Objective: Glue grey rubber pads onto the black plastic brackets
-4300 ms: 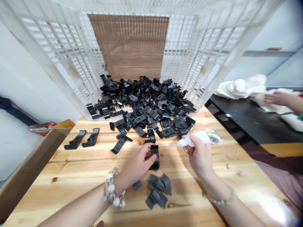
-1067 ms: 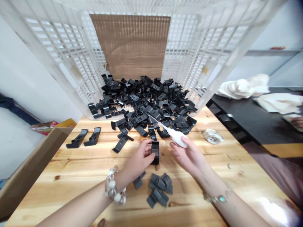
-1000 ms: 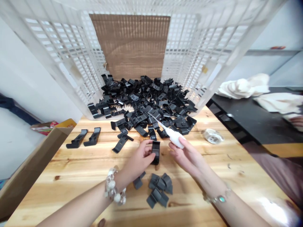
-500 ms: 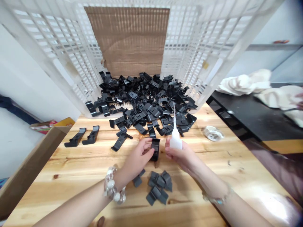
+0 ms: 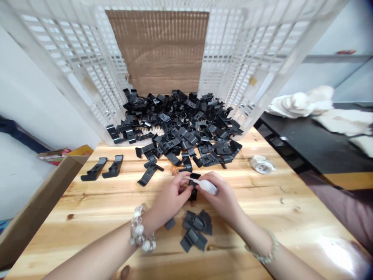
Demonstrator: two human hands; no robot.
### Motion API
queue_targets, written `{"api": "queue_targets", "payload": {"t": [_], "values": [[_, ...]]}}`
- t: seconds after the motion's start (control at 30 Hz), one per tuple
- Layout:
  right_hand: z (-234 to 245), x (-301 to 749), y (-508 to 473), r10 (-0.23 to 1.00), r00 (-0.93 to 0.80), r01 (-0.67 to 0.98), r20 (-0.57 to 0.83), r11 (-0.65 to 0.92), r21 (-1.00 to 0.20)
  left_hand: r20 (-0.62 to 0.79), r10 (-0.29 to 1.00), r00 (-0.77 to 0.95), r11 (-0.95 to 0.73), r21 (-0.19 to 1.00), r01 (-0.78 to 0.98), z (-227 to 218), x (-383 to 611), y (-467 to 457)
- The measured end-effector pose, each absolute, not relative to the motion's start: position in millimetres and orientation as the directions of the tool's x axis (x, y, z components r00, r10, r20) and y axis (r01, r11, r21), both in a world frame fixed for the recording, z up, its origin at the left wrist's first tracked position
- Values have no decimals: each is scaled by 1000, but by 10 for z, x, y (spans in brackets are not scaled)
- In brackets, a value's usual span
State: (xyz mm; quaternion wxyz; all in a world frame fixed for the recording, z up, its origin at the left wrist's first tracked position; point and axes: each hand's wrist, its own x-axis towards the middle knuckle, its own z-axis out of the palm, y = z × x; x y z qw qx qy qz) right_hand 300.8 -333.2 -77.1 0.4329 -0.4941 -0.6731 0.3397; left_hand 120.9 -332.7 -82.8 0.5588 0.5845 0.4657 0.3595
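Note:
Between both hands is a black plastic clip (image 5: 194, 194), pinched by my left hand (image 5: 174, 193) and partly hidden by the fingers. My right hand (image 5: 223, 196) grips a small white squeeze bottle (image 5: 208, 187), tipped on its side. Its thin nozzle points left across the top of the clip; whether the tip touches cannot be made out. Several dark grey flat pieces (image 5: 193, 234) lie on the wooden table (image 5: 116, 206) just below my hands. At the left, two black clips (image 5: 114, 167) rest apart from the rest.
A large pile of black clips (image 5: 180, 132) spills from a white plastic crate (image 5: 256, 89) lying open toward me. A roll of clear tape (image 5: 262, 164) sits to the right. White cloth (image 5: 303, 103) lies on a black table (image 5: 311, 144), and a person's sleeve (image 5: 335, 210) shows at the right edge.
My right hand has tilted the bottle from upright to sideways and brought it left, over the clip in my left hand. The other person's hand at the far right has gone from view.

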Motion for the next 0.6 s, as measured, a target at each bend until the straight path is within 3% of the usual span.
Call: {"api": "queue_targets", "payload": {"t": [0.17, 0.33, 0.6], "values": [[-742, 3032, -3306, 974, -65, 354, 217, 226, -908, -110, 931, 348, 94, 994, 64, -871, 1222, -3330], [-701, 3075, -3253, 990, 97, 199, 103, 82, -977, -160, 923, 349, 150, 987, 57, -845, 1230, -3332], [-721, 3033, -3291, 990, -44, 313, 135, 142, -939, -152, 916, 371, 127, 988, 90, -833, 1229, -3345]]}}
